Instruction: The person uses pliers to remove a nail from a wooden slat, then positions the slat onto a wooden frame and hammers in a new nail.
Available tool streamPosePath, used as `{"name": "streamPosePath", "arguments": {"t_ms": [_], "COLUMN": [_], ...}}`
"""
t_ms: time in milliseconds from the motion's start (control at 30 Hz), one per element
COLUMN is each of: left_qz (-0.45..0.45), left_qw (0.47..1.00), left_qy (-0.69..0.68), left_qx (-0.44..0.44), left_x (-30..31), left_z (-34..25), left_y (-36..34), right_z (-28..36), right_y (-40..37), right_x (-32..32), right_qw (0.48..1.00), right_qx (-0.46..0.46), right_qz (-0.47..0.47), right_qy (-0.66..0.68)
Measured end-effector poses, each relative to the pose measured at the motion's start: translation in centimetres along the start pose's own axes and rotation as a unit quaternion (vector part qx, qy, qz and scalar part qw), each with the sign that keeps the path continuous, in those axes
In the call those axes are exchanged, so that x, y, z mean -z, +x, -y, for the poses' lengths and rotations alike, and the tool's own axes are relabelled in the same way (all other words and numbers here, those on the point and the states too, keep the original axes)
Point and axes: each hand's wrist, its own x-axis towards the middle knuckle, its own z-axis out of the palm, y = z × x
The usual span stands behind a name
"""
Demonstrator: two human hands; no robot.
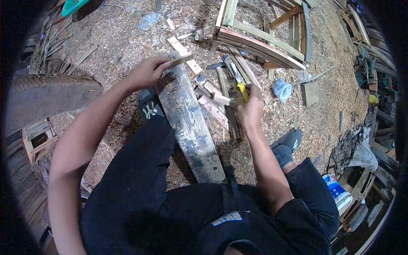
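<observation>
My left hand (152, 73) is closed on a small piece of wood (181, 60), holding it over the far end of a worn plank (187, 117) that runs out from between my legs. My right hand (250, 109) is wrapped round the yellow handle of a tool (242, 90). A long, pale, metallic-looking part stretches forward from that handle; I cannot tell what kind of tool it is. Just left of my right hand is a short light wooden piece (220, 99). A pale board with dark spots (213, 111) lies beside the plank.
Wood shavings cover the ground. A wooden frame (263, 47) stands ahead to the right, near a clear plastic bag (282, 89) and a square wood block (313, 93). A thick timber (51, 100) lies at left, above a small wooden box frame (39, 139).
</observation>
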Motion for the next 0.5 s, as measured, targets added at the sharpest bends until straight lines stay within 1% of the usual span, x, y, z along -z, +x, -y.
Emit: {"name": "streamPosePath", "arguments": {"t_ms": [33, 67, 133, 167, 200, 233, 267, 300, 333, 400, 433, 500], "left_qz": [-0.003, -0.003, 0.015, 0.014, 0.016, 0.017, 0.018, -0.003, -0.024, -0.006, 0.01, 0.007], "left_qw": [1.0, 1.0, 1.0, 1.0, 1.0, 0.999, 0.999, 1.0, 0.998, 0.999, 0.999, 0.999], "left_qy": [0.002, 0.002, -0.006, -0.005, 0.002, 0.009, 0.009, 0.0, -0.008, -0.011, -0.013, -0.012], "left_qx": [-0.007, -0.007, 0.024, 0.025, 0.026, 0.027, 0.029, -0.01, -0.051, -0.045, -0.038, -0.032], "left_x": [0.1, 0.1, 0.6, 0.7, 0.7, 0.6, 0.3, -0.2, -0.4, -0.3, -0.2, -0.3], "left_z": [-0.2, -0.4, -1.2, -1.4, -1.4, -1.1, -0.6, -0.1, 0.4, 0.7, 0.6, 0.5], "left_y": [-0.1, -0.2, -0.4, -0.3, -0.2, -0.2, -0.1, 0.0, 0.1, 0.2, 0.2, 0.2], "right_z": [0.1, 0.3, -0.6, -1.2, -2.5, -3.0, -4.5, -4.5, -4.5, -4.2, -4.1, -3.7], "right_y": [0.3, 0.6, 1.0, 1.2, 2.1, 2.0, 2.1, 2.5, 2.9, 3.9, 4.3, 5.0], "right_x": [-0.1, -0.3, -1.1, -1.8, -2.1, -2.5, -3.4, -3.5, -3.3, -2.3, -1.9, -1.1], "right_qw": [0.997, 0.995, 0.995, 0.995, 0.993, 0.996, 0.996, 0.994, 0.994, 0.977, 0.978, 0.95], "right_qx": [0.074, 0.081, 0.084, 0.087, 0.072, 0.073, 0.041, 0.009, 0.009, -0.053, -0.053, -0.123], "right_qz": [-0.019, 0.038, 0.046, 0.057, 0.072, 0.016, 0.042, 0.067, 0.067, 0.19, 0.188, 0.242], "right_qy": [-0.016, -0.033, -0.014, 0.005, 0.058, 0.042, 0.062, 0.081, 0.08, 0.079, 0.079, 0.151]}}
